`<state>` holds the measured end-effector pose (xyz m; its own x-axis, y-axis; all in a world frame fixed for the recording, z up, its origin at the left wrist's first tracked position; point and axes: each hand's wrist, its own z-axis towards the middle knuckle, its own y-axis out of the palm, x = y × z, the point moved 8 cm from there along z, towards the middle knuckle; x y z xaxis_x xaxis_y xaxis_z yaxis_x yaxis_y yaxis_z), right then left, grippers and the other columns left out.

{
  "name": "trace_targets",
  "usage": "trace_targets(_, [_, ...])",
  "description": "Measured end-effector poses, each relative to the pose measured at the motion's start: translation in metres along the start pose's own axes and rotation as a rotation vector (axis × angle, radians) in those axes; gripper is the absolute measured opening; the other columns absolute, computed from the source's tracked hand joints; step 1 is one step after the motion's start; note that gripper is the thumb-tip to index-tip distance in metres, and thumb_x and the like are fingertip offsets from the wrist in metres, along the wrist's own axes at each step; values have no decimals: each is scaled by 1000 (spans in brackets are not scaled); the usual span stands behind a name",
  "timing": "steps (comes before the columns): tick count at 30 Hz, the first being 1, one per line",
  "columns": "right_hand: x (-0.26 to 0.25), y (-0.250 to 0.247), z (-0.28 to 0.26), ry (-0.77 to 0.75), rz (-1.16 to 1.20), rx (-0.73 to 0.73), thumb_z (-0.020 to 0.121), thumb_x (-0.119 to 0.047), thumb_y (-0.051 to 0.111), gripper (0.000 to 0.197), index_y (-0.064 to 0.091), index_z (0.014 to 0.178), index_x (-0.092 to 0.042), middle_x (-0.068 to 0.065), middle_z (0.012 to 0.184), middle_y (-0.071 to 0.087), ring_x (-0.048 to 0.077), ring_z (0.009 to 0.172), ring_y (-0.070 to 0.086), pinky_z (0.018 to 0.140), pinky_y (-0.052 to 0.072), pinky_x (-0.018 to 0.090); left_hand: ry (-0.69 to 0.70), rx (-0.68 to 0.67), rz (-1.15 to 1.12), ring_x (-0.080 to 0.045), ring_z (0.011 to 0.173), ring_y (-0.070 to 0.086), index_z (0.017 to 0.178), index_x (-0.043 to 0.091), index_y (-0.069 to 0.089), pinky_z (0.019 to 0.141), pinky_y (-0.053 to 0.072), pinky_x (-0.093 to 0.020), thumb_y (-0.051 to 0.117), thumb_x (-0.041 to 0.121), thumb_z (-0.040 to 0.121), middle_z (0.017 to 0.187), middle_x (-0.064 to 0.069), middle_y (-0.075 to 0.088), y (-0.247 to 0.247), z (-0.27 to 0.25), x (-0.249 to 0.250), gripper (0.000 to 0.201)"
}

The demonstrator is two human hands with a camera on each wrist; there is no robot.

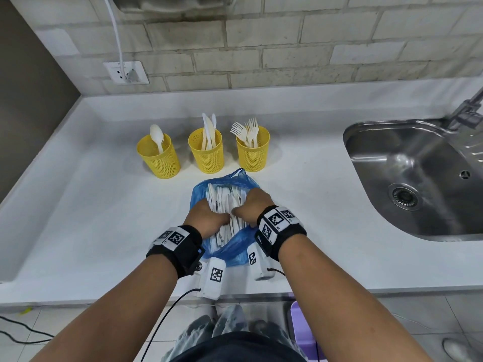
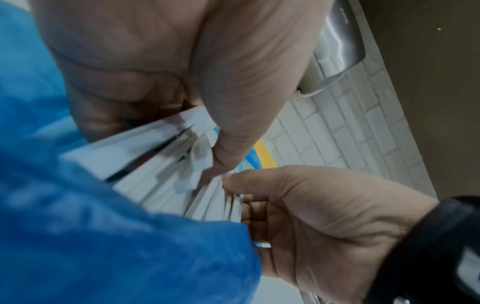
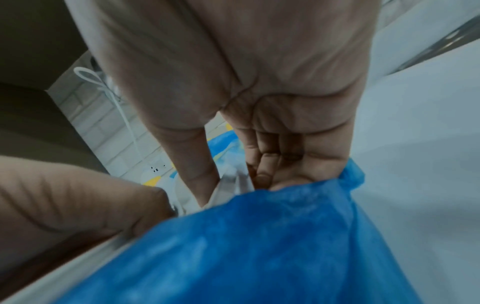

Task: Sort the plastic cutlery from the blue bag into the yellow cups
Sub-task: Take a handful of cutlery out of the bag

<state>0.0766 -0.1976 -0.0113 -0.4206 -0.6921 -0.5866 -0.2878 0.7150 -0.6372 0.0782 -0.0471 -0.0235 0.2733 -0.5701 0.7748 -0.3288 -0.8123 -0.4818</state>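
The blue bag [image 1: 236,246] lies open on the white counter [image 1: 86,205], in front of three yellow mesh cups. The left cup [image 1: 158,159] holds a spoon, the middle cup [image 1: 207,151] knives, the right cup [image 1: 253,151] forks. A bundle of white plastic cutlery [image 1: 224,197] fills the bag's mouth. Both hands are in it, side by side. My left hand [image 1: 209,216] [image 2: 161,144] grips a sheaf of handles between thumb and curled fingers. My right hand [image 1: 249,207] [image 3: 233,185] pinches a few white pieces [image 3: 228,183], its little finger against the bag's rim [image 3: 348,174].
A steel sink [image 1: 407,178] with a tap [image 1: 467,108] is set into the counter at the right. A wall socket [image 1: 125,73] with a white cable sits behind the cups on the brick wall. A purple stool [image 1: 300,330] stands on the floor below the counter's front edge.
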Motion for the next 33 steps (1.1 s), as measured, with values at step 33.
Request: trace_targets(33, [6, -2, -2, -71, 214, -109, 81, -10, 73, 23, 68, 100, 2, 20, 106, 70, 34, 96, 71, 86, 60, 52, -20, -130, -487, -32, 106, 73, 123, 9, 69, 91, 60, -47, 70, -1, 67, 112, -14, 77, 7, -2, -11, 57])
